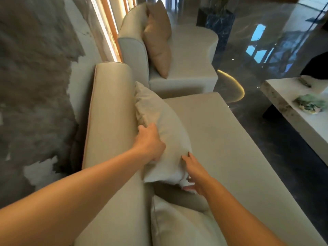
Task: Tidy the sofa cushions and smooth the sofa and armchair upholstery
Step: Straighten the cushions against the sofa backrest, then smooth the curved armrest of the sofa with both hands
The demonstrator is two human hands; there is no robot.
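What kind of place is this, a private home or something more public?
Probably a hotel lobby or a showroom lounge, though a large home is possible. It shows a long cream sofa and a matching armchair, a polished dark marble floor reflecting the windows, and a stone coffee table.

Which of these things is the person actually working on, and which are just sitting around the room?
Part of the job:
- pale cushion, held by the left hand and right hand
- second pale cushion
- sofa
- armchair
- tan cushion

Just lying about:
- low table
- greenish crumpled thing on it
- dark marble planter
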